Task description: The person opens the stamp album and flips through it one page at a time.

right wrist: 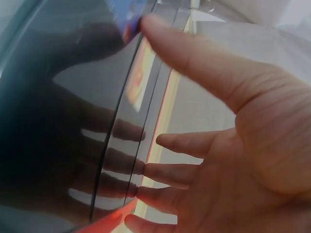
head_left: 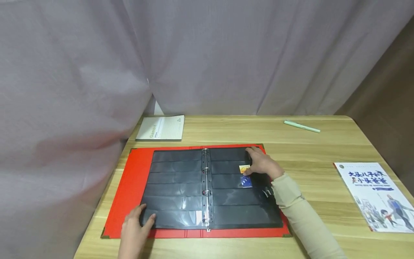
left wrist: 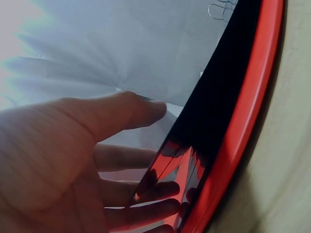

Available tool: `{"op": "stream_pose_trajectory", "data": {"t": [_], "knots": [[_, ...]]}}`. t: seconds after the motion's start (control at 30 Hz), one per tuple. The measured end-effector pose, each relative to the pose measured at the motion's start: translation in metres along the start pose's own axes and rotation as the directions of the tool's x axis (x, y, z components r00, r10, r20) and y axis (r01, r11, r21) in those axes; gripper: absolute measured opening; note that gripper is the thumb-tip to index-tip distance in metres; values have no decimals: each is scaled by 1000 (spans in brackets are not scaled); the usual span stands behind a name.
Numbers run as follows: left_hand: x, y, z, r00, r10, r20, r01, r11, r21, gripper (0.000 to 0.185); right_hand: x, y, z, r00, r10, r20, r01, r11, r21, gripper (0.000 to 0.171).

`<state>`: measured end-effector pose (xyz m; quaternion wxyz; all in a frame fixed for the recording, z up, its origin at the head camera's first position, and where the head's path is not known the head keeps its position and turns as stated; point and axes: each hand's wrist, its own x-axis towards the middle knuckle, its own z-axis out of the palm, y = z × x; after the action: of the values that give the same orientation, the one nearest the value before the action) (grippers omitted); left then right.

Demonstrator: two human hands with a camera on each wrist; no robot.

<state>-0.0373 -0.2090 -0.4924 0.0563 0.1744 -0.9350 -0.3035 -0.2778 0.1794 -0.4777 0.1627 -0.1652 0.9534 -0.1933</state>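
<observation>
A red ring binder (head_left: 124,190) lies spread out on the table with black pocket pages (head_left: 174,185) on both sides of its metal rings (head_left: 207,187). Two small stamp-like pieces, one yellow (head_left: 243,168) and one blue (head_left: 246,182), sit on the right page. My right hand (head_left: 263,163) rests over that page's upper right edge, fingers spread, thumb beside the two pieces. At the left page's lower outer corner is my left hand (head_left: 134,226), its fingers by the page edge. In the left wrist view its thumb (left wrist: 141,112) stands apart from the fingers.
Behind the binder lies a Gambit notebook (head_left: 161,128). A pale green pen (head_left: 302,126) is at the back right, and a white picture book (head_left: 375,196) lies at the right. Grey curtains (head_left: 210,57) hang behind the wooden table (head_left: 310,151).
</observation>
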Motion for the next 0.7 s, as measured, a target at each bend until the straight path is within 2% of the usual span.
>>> {"op": "stream_pose_trajectory", "data": {"t": [0.27,0.53,0.7], "knots": [[-1,3,5,997,-36,63,33,999,43,62,3,9,-1,1000,6,26,-6,1000,13,107],[-4,4,9,998,20,60,-26,995,99,67,4,9,-5,999,-16,-37,14,999,-41,105],[-5,6,12,996,-28,87,15,989,147,71,3,8,-4,997,-36,-70,32,998,-57,100]]}}
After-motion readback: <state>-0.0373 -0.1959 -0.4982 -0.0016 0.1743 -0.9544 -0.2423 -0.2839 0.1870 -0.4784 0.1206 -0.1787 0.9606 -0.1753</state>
